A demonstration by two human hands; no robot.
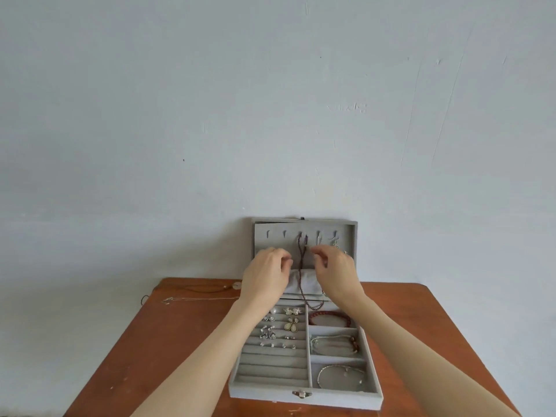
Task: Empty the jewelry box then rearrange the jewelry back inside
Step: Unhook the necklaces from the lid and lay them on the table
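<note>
Box (305,397): grey jewelry case, lid upright.
Necklace (301,266): dark beads hanging inside lid.
Left hand (266,273): fingers curled beside necklace; grip unclear.
Right hand (335,270): likewise curled, hold unclear.

Table (168,356): reddish-brown wood, worn and scuffed in places, pale flecks on the top, back edge against a pale wall.

Directly on it:
- Grey jewelry box (305,400), open, at centre-right of the top, its front with a small metal clasp close to the near edge. Lid upright at the far side.
- Pendant necklace (192,286) on a dark cord, far-left corner, round pale pendant at its right end.
- Thin silver chain (198,299) just nearer than the pendant necklace, stretched roughly parallel to the back edge, apart from the box.
</note>
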